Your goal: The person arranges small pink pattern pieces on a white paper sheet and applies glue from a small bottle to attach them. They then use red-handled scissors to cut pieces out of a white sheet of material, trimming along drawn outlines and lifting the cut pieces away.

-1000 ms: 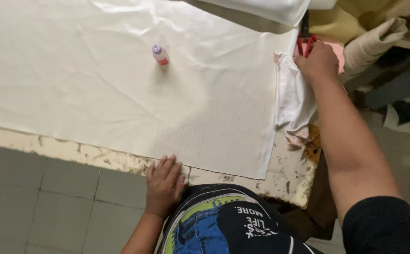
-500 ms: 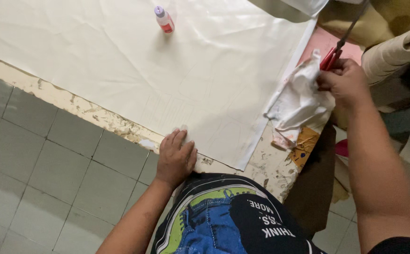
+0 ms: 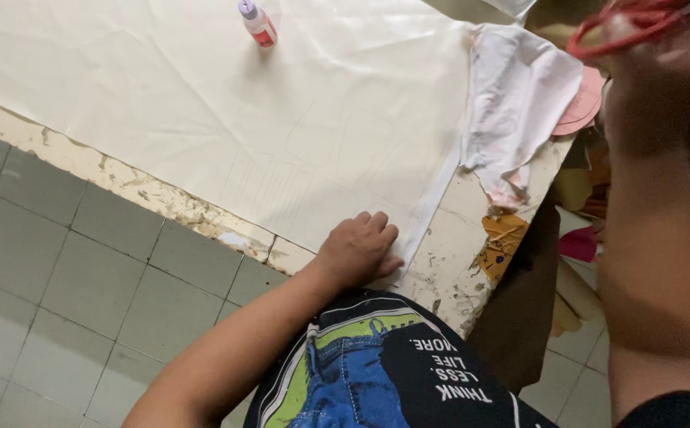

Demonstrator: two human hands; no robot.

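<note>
Scissors (image 3: pixel 626 28) in right hand (image 3: pixel 662 79)

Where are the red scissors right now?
In the head view's top right corner, the scissors are lifted off the table in the right hand, above the crumpled white rag.

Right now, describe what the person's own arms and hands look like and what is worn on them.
The left hand is bare, with no glove, ring or watch showing, and the left forearm carries no sleeve. The right hand is blurred but looks ungloved; the right forearm is uncovered up to a black short sleeve at the frame's bottom edge. No markings show on either arm.
</note>
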